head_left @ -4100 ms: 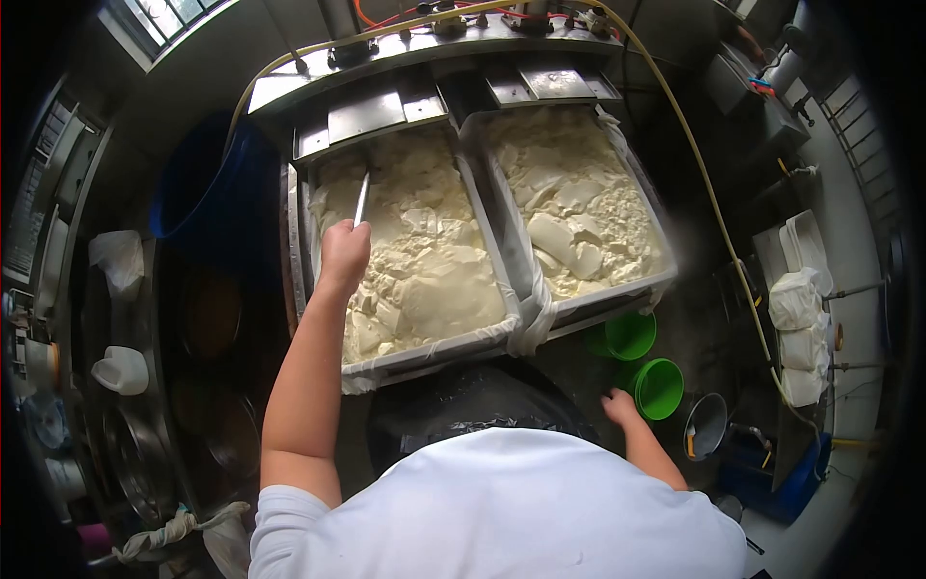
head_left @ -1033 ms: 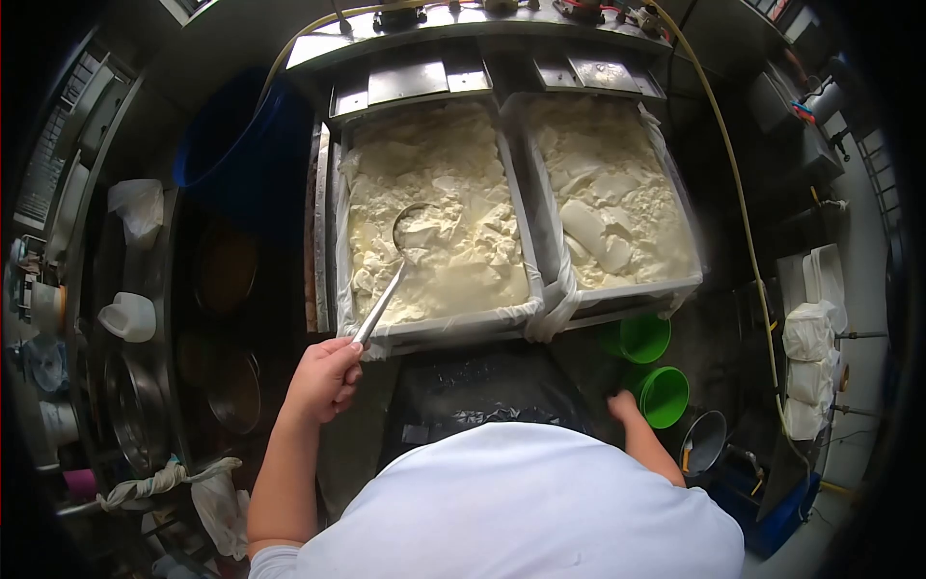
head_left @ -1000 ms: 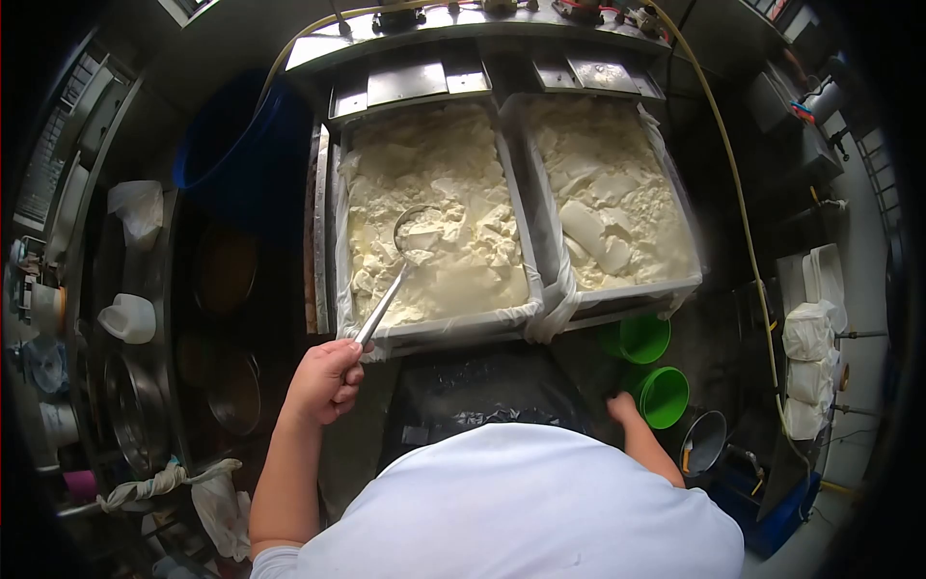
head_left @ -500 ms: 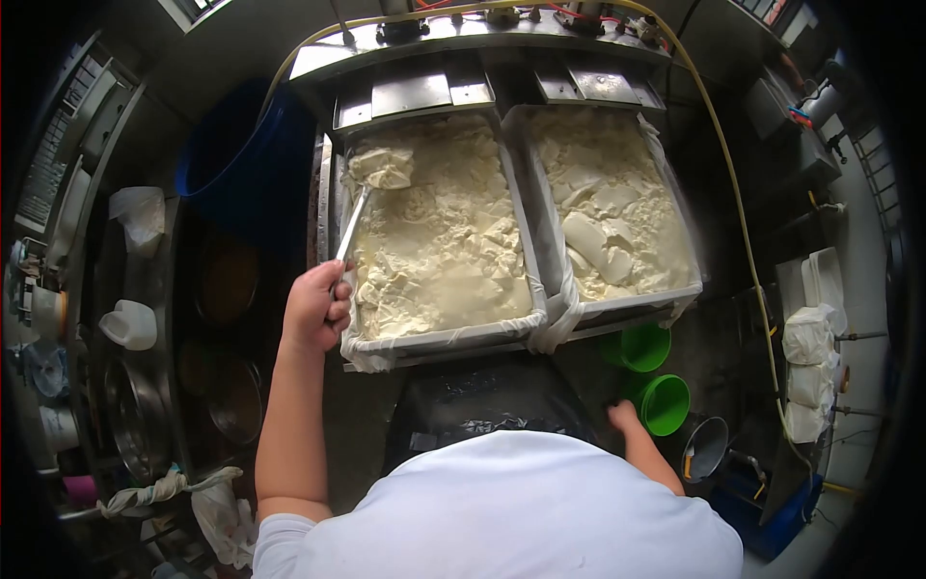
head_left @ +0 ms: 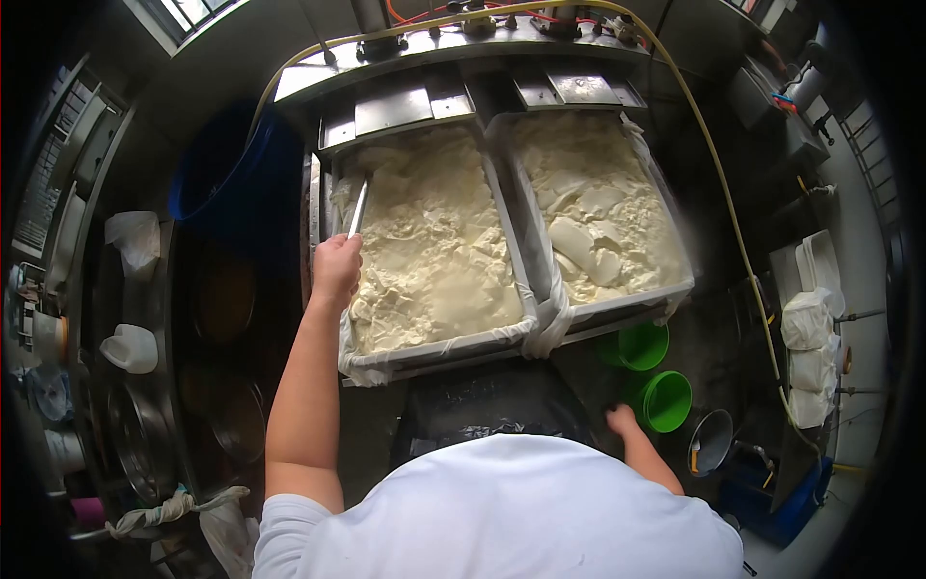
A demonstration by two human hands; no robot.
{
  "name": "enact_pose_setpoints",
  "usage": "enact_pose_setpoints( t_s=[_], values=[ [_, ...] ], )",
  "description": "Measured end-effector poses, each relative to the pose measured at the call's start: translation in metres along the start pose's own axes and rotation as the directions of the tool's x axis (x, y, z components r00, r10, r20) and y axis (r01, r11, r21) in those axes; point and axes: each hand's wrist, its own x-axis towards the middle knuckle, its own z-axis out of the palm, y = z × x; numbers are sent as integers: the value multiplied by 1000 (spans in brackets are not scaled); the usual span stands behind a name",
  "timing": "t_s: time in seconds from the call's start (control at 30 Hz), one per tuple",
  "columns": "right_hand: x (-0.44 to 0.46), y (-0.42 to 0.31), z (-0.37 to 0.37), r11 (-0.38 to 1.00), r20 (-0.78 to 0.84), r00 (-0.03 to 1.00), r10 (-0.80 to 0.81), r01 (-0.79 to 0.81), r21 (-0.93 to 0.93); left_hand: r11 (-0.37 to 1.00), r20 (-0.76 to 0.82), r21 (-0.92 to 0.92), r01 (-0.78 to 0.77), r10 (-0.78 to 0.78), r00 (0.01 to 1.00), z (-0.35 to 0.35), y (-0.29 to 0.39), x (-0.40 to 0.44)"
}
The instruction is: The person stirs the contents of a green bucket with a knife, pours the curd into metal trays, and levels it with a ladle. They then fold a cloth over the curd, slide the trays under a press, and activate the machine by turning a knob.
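Observation:
My left hand [head_left: 338, 268] is closed round the metal handle of a ladle [head_left: 359, 208] at the left edge of the left vat. The ladle's bowl is hidden in the pale curd at the far left corner. Soft white curd [head_left: 434, 251] in broken lumps fills this cloth-lined vat [head_left: 444, 349]. A second lined vat [head_left: 627, 297] beside it holds curd with larger slabs [head_left: 574, 241]. Low at the right, my right hand [head_left: 620, 418] hangs beside a green bucket [head_left: 666, 401], its fingers curled and too small to make out what they hold, if anything.
Another green bucket [head_left: 643, 345] stands under the right vat's corner, and a grey bucket [head_left: 711, 442] is further right. A large blue barrel [head_left: 207, 183] stands left of the vats. A yellow hose [head_left: 709, 145] hangs at the right. Shelves with a white jug [head_left: 130, 348] line the left.
The curd-filled ladle bowl, seen above the surface half a second ago, has gone down into the far left curd. My left hand has moved forward with the handle. My right hand remains by the bucket.

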Motion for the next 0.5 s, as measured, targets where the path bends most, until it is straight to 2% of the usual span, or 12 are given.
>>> enact_pose_setpoints(
  t_s=[0.07,0.2,0.27,0.37,0.5],
  values=[
    [5,10,7,999,-63,998,-18,16,-36,1000,-1,-8,-9,9,1000,-3,2,5],
    [15,23,11,999,-13,1000,1,-2,-50,999,-17,-21,29,-29,999,-7,11,8],
    [15,21,7,998,21,1000,22,-23,64,998,-5,-21,58,-58,998,-7,15,10],
    [19,18,5,997,19,999,49,-50,59,998,-54,-60,19,-22,998,-4,10,11],
    [23,17,3,995,25,997,68,-70,68,998,57,4,55,-55,997,-4,9,-1]
  ],
)
